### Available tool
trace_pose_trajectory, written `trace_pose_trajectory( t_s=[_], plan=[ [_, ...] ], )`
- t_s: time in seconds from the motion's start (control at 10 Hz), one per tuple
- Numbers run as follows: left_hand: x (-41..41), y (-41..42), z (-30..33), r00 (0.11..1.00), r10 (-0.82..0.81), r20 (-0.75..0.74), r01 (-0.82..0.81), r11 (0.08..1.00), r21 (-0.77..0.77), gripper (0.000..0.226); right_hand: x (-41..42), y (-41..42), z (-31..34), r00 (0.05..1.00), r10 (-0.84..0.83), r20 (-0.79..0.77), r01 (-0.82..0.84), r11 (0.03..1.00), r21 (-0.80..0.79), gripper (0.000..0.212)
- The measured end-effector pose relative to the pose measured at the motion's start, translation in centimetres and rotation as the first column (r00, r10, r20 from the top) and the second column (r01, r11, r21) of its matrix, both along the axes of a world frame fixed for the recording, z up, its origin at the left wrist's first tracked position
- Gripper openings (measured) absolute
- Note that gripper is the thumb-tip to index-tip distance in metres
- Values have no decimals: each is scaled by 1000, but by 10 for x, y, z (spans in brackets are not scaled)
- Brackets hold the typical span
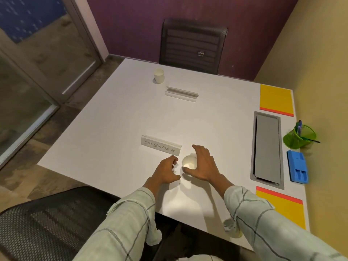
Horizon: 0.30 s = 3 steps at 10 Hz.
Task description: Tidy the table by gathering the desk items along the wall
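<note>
A white paper cup (189,162) stands upright near the front of the white table (116,117). My right hand (203,163) curves around its right side, fingers spread, touching or nearly touching it. My left hand (166,170) hovers just left of the cup, fingers loosely curled and holding nothing. A name card reading "SUPERMAN" (161,146) lies just beyond my hands. A second name card (181,93) and a second paper cup (158,75) sit farther back.
Along the right wall lie two yellow notepads (275,99) (282,207), a green mesh pen holder (299,135) and a blue tray (298,166). A grey cable hatch (267,147) is set into the table. Black chairs stand at the far side (192,46) and near left (47,223).
</note>
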State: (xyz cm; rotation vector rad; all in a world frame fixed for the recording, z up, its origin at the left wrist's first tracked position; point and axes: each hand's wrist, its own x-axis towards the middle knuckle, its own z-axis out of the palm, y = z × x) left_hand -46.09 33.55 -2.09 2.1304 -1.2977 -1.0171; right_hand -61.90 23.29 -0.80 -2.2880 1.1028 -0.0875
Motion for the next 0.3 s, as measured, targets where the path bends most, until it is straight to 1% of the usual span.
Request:
trace_pose_trajectory(
  t_s=[0.1,0.2,0.3],
  plan=[
    [7,11,16,999,27,22,-27,999,-18,62,9,0,10,998,50,32,-47,996,-81,91],
    [24,30,36,992,115,58,-112,993,-45,61,37,8,28,983,160,87,-141,971,-191,76],
    [33,46,43,982,178,64,-174,983,-56,61,56,19,35,965,244,94,-216,946,-242,68]
  ],
)
